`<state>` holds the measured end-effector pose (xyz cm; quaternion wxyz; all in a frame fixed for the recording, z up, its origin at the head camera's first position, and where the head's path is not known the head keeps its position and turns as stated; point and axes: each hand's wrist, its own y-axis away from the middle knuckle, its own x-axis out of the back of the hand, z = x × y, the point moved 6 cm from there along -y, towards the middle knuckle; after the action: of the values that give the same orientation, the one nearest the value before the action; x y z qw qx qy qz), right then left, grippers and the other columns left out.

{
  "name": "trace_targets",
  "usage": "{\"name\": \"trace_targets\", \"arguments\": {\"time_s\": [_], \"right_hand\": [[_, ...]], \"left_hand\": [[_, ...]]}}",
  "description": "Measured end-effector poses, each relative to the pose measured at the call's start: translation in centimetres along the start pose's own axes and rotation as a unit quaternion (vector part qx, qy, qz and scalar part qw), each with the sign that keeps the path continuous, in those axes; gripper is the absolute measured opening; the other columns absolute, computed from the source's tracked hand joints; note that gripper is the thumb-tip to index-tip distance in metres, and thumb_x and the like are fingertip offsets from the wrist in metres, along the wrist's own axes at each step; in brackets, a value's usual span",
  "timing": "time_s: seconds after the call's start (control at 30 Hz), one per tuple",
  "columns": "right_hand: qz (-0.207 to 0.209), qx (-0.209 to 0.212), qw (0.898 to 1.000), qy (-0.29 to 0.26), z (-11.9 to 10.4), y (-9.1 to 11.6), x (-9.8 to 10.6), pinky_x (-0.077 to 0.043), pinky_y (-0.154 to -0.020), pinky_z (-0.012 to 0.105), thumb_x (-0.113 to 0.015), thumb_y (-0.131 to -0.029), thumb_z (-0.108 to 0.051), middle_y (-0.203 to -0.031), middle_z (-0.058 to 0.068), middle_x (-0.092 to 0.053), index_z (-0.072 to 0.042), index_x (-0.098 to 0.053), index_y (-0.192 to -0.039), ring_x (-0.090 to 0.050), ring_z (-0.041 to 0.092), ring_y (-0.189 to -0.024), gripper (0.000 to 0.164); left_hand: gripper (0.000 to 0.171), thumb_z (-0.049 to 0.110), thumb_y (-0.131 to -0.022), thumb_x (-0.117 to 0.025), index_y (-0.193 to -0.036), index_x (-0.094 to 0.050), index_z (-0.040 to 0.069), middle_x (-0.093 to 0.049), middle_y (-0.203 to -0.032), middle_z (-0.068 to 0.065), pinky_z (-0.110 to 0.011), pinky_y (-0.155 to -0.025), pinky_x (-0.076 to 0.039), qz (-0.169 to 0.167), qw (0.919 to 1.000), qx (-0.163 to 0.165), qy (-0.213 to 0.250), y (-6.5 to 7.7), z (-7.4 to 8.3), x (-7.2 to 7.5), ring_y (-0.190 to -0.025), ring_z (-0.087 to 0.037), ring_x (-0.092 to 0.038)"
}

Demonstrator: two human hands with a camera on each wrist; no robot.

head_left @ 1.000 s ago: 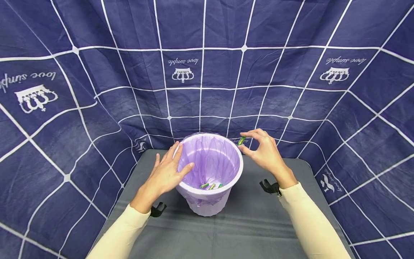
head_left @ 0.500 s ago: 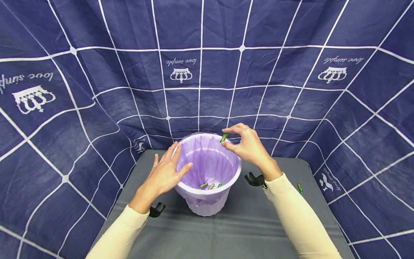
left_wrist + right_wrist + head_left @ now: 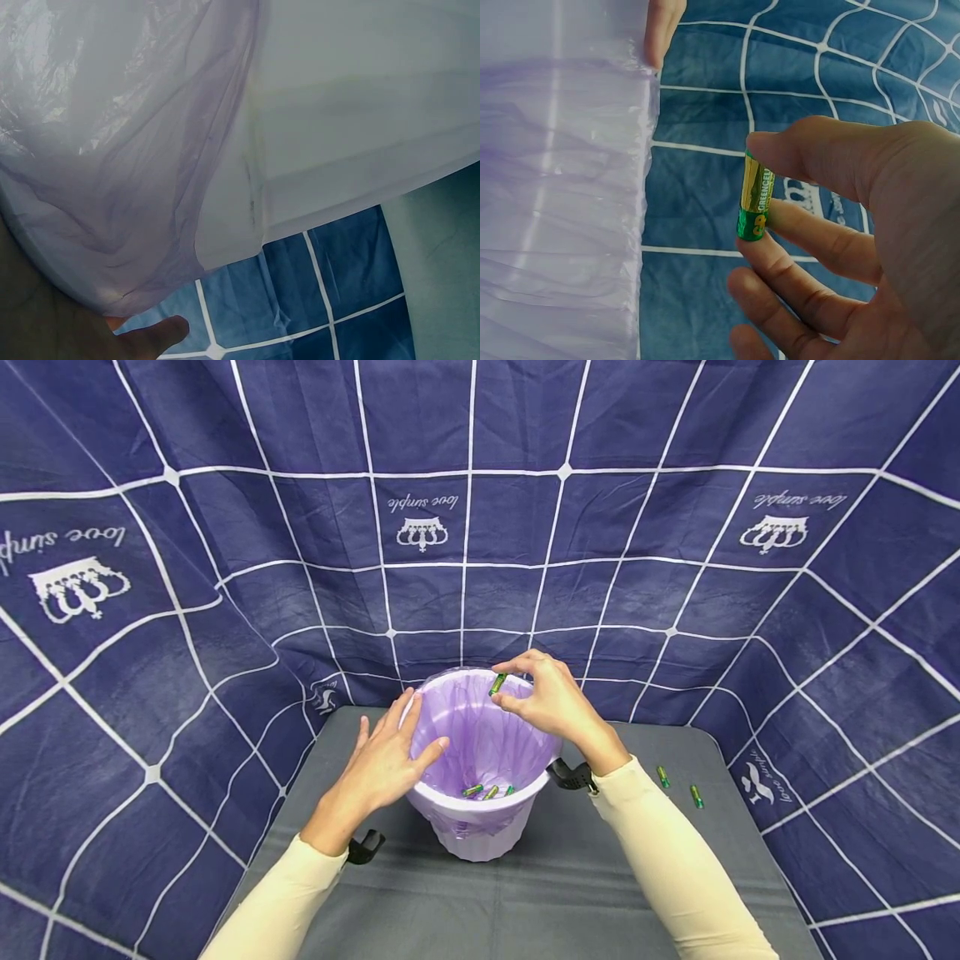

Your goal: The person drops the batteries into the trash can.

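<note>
A green-and-gold battery (image 3: 756, 196) is pinched end to end between the thumb and a finger of my right hand (image 3: 551, 697), above the far right part of the bin's opening. The white bin (image 3: 483, 845) stands on the grey surface, lined with a purple plastic bag (image 3: 450, 718) folded over its rim. Inside lie several batteries (image 3: 491, 792) at the bottom. My left hand (image 3: 386, 760) rests on the bin's left rim with its fingers spread straight; in the left wrist view its thumb (image 3: 161, 334) shows beneath the bag-covered rim.
Two more batteries, a nearer one (image 3: 697, 797) and a farther one (image 3: 663, 777), lie on the grey surface (image 3: 577, 885) to the right of the bin. A blue checked cloth (image 3: 502, 602) hangs behind and along both sides.
My right hand has carried the battery leftward from beside the bin to over its opening. Two batteries on the right have come into view from behind the arm. My left hand has stayed put.
</note>
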<state>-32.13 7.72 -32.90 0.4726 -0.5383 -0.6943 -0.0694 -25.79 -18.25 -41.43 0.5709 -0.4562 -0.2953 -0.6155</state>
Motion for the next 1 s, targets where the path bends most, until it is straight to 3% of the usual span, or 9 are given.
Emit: {"name": "trace_targets", "arguments": {"time_s": [0.37,1.0], "right_hand": [[0.005,-0.012,1.0,-0.008,0.5,0.2,0.2,-0.058,-0.118,0.056,-0.099,-0.095,-0.031,-0.139,0.012,-0.081,-0.015,-0.085,-0.141,-0.075,0.038,-0.135,0.051],[0.03,-0.02,0.999,0.0,1.9,1.4,1.1,-0.057,-0.119,0.056,-0.097,-0.097,-0.03,-0.135,0.011,-0.083,-0.015,-0.086,-0.139,-0.077,0.035,-0.135,0.046]], "left_hand": [[0.1,0.069,-0.115,-0.057,-0.187,-0.023,0.009,-0.017,-0.198,-0.013,-0.089,-0.139,-0.007,0.0,1.0,-0.003,-0.002,-0.1,0.2,0.2,-0.184,-0.038,-0.021],[0.099,0.068,-0.114,-0.058,-0.186,-0.025,0.008,-0.019,-0.197,-0.014,-0.088,-0.139,-0.008,0.004,1.0,-0.001,0.003,-0.1,0.0,0.0,-0.183,-0.038,-0.024]]}}
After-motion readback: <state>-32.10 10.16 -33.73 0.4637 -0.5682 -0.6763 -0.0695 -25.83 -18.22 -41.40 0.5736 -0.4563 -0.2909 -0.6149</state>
